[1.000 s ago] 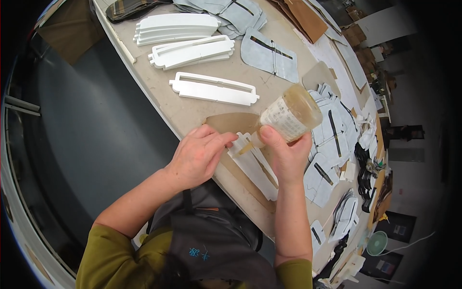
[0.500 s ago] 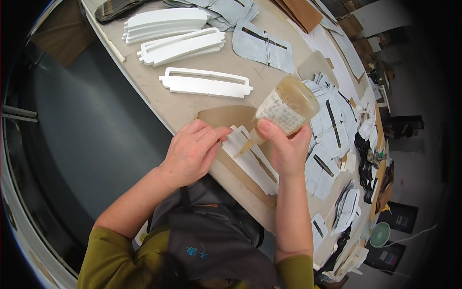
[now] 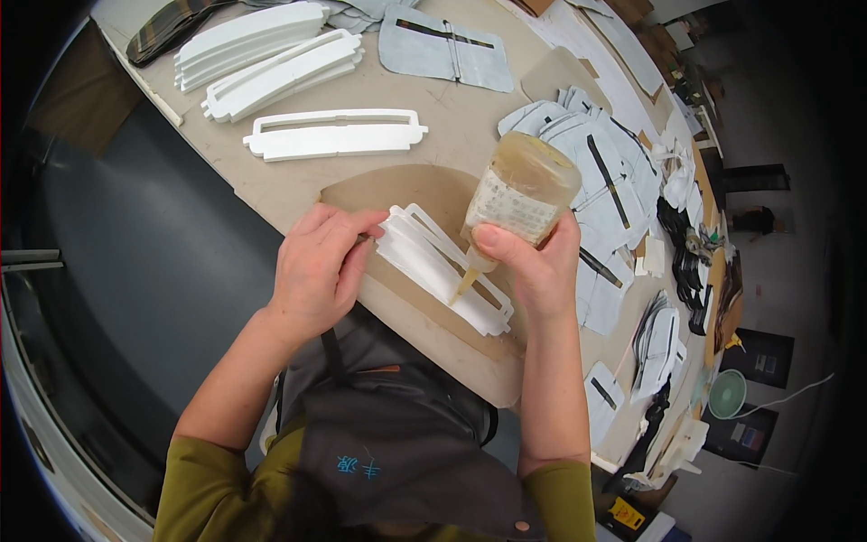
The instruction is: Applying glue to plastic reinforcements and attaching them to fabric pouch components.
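My right hand (image 3: 535, 269) is wrapped round a squeeze glue bottle (image 3: 533, 172), yellowish and translucent with a pale label. The bottle is tilted, its narrow nozzle pointing down. The tip meets a white slotted strip (image 3: 417, 264), toward the end farther from my left hand. The strip lies slantwise on a brown curved board (image 3: 424, 183) at the table's near edge. At the strip's upper left end, the fingers of my left hand (image 3: 316, 266) are bent and pinch its tip. My palm hides part of that grip.
A single white slotted strip (image 3: 334, 135) lies beyond the board, with white stacks (image 3: 287, 77) behind it. Grey-blue pieces with dark slits (image 3: 591, 176) are heaped to the right. One flat grey-blue piece (image 3: 442, 54) lies farther back. The table edge (image 3: 208, 172) runs along the left.
The bottle's nozzle has travelled along the strip, away from my left hand toward the other end. My left hand stays at the strip's upper end. The whole view has shifted somewhat.
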`<state>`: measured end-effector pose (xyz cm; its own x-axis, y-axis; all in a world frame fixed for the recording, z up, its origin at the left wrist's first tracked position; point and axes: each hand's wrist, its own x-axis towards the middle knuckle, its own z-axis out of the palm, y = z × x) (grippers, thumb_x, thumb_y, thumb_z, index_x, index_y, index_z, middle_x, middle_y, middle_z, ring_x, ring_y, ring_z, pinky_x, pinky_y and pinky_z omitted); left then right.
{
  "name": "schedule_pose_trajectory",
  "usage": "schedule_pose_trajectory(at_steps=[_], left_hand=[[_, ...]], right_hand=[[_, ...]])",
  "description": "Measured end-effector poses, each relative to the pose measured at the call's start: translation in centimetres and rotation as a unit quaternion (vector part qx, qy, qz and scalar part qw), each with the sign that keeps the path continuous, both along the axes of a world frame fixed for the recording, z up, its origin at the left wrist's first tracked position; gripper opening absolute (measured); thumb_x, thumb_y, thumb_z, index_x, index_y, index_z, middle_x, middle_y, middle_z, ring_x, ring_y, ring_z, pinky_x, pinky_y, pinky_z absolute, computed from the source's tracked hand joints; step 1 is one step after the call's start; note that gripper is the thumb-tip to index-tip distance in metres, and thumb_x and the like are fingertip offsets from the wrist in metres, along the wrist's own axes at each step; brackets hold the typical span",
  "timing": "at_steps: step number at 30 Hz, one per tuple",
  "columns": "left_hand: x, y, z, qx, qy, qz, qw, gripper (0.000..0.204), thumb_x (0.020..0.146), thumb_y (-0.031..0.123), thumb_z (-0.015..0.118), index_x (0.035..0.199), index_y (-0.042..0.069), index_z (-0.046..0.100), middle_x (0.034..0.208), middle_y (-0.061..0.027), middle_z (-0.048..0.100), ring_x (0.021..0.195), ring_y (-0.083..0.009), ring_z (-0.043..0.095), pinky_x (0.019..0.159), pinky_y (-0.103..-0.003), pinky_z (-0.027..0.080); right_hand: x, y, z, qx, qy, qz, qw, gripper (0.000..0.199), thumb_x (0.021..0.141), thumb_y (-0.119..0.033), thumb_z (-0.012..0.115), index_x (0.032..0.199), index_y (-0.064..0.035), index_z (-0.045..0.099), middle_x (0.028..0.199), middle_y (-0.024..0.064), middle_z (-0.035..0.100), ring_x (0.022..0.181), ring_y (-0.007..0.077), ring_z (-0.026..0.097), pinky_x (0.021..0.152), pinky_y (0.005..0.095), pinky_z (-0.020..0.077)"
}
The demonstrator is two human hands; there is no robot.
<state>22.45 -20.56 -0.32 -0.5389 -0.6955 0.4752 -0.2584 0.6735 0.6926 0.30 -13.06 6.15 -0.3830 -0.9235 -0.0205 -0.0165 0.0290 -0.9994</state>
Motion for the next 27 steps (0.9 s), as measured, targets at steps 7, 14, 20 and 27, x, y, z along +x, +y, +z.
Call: schedule_pose_trajectory(at_steps=[7, 14, 20, 27], left_hand=[[-0.3, 0.3, 0.6, -0.017, -0.04, 0.005, 0.999, 0.034, 0.077, -0.006, 0.063, 0.11, 0.004, 0.063, 0.091, -0.0096, 0.064, 0.083, -0.0289, 0.058, 0.073, -0.037, 0.047], [-0.3, 0.4, 0.5, -0.012, -0.041, 0.009, 0.999, 0.033, 0.079, -0.005, 0.063, 0.111, 0.004, 0.063, 0.09, -0.0096, 0.063, 0.083, -0.0294, 0.057, 0.073, -0.038, 0.046], [0.2, 0.6, 0.3, 0.119, 0.045, 0.022, 0.992, 0.032, 0.082, -0.008, 0.061, 0.113, 0.002, 0.061, 0.092, -0.0118, 0.063, 0.087, -0.0258, 0.059, 0.08, -0.032, 0.048], [-1.8, 2.7, 4.8, -0.118, -0.06, -0.122, 0.984, 0.02, 0.071, 0.01, 0.077, 0.089, 0.012, 0.07, 0.09, -0.0026, 0.059, 0.086, -0.0242, 0.055, 0.08, -0.037, 0.038]], right_hand=[[-1.7, 2.0, 0.2, 0.017, 0.002, 0.006, 1.0, 0.062, 0.068, -0.012, 0.088, 0.118, 0.0032, 0.056, 0.106, 0.011, 0.067, 0.095, 0.0173, 0.066, 0.085, 0.0314, 0.0535], [-3.1, 4.4, -0.1, 0.017, -0.013, -0.034, 0.999, 0.062, 0.066, -0.011, 0.089, 0.117, 0.0026, 0.057, 0.106, 0.0105, 0.068, 0.095, 0.0169, 0.066, 0.084, 0.0307, 0.0531], [-11.0, 13.4, 1.6, -0.156, -0.219, -0.105, 0.957, 0.091, 0.079, -0.028, 0.074, 0.147, 0.0077, 0.025, 0.118, 0.0123, 0.054, 0.095, 0.0221, 0.06, 0.072, 0.0324, 0.055], [-20.6, 33.8, 7.1, -0.2, -0.141, -0.268, 0.932, 0.078, 0.092, -0.04, 0.067, 0.143, 0.0073, 0.033, 0.111, 0.0124, 0.057, 0.094, 0.0205, 0.055, 0.083, 0.0337, 0.0466]])
